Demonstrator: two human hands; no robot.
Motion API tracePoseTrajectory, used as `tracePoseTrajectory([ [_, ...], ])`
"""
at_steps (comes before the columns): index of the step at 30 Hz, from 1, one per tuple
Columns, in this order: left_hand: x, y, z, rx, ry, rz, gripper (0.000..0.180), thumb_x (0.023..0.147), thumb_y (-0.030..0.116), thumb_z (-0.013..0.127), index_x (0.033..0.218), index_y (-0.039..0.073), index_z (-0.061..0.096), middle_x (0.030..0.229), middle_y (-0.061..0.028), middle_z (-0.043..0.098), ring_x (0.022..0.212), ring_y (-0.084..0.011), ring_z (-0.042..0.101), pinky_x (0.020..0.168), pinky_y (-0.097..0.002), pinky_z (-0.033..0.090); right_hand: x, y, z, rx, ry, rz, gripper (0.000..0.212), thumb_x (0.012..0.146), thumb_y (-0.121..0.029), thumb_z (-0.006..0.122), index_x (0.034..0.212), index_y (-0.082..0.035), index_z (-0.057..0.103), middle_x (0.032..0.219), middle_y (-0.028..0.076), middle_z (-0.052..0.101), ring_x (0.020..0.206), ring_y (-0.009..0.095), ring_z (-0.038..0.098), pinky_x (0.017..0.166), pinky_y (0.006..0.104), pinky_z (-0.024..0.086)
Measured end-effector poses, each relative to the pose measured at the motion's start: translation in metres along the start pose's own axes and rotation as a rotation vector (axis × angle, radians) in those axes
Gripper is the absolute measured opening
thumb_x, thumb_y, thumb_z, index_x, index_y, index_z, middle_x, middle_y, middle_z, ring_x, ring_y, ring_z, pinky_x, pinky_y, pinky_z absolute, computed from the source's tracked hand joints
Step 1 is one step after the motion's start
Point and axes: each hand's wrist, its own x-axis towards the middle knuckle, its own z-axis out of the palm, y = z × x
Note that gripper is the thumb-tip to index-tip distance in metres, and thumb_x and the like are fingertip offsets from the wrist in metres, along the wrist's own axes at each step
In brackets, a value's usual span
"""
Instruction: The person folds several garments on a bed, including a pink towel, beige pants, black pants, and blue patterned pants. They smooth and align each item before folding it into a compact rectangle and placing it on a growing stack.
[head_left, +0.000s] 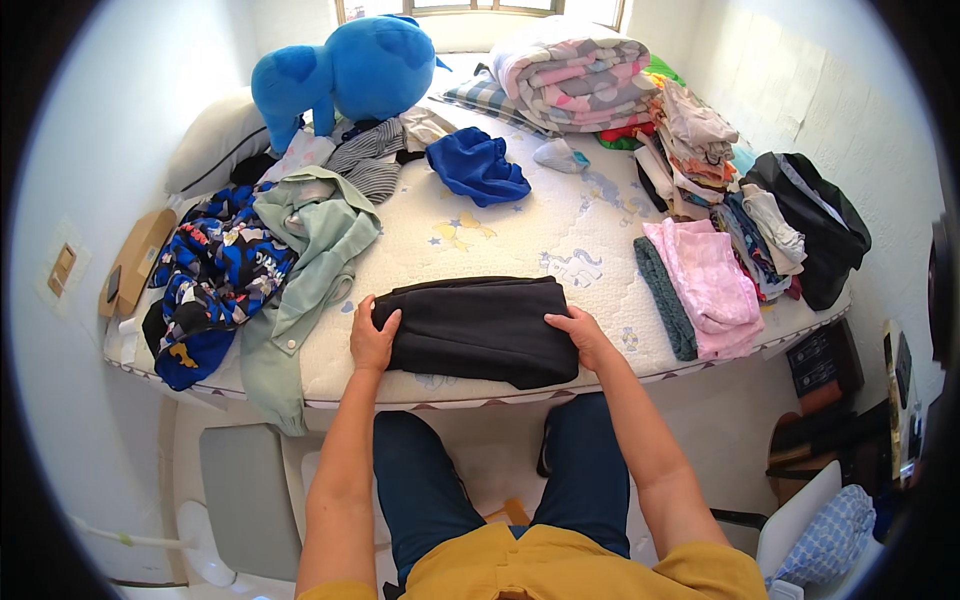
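A black garment [480, 335], folded into a long rectangle, lies on the near edge of the mattress [420, 240] in front of me. Its exact kind cannot be made out. My left hand [373, 335] grips its left end, thumb on top and fingers hidden beneath or behind the cloth. At the right end, my right hand [583, 338] holds it the same way, with the thumb over the upper face. Beyond the garment lies a crumpled blue cloth [478, 167].
To the left are a heaped patterned garment [225, 250], a pale green shirt [318, 235] and a blue plush toy [345, 75]. A rolled quilt [572, 75], stacked folded clothes [695, 150], a pink folded cloth [705, 285] and a black bag [808, 220] stand on the right.
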Motion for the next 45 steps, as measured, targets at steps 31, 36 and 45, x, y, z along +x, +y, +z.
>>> tracePoseTrajectory([
  [31,-0.011,0.065,0.0,-0.182,-0.14,-0.516,0.039,0.088,0.006,0.062,0.126,0.003,0.053,0.116,-0.0075,0.053,0.106,-0.0187,0.051,0.098,-0.0307,0.04,-0.002,-0.047,-0.008,-0.025,-0.014,0.316,0.054,0.09,-0.025,0.072,0.132,0.003,0.053,0.11,0.013,0.068,0.098,0.016,0.064,0.086,0.0298,0.052],
  [36,0.013,0.135,0.056,-0.496,-0.366,-0.845,0.034,0.088,0.005,0.067,0.12,0.003,0.058,0.103,-0.005,0.058,0.096,-0.0135,0.056,0.086,-0.0262,0.046,-0.024,-0.18,-0.018,0.182,0.174,0.344,0.045,0.091,-0.017,0.07,0.129,0.003,0.055,0.11,0.01,0.067,0.097,0.014,0.063,0.086,0.0286,0.052],
  [45,0.114,0.144,0.227,0.659,-0.026,-0.089,0.035,0.088,0.009,0.062,0.123,0.008,0.055,0.132,-0.0103,0.049,0.12,-0.0306,0.046,0.101,-0.0407,0.039,-0.042,-0.295,-0.075,0.049,0.409,0.096,0.047,0.089,-0.008,0.069,0.132,0.002,0.053,0.122,0.01,0.063,0.107,0.017,0.061,0.095,0.0316,0.05],
])
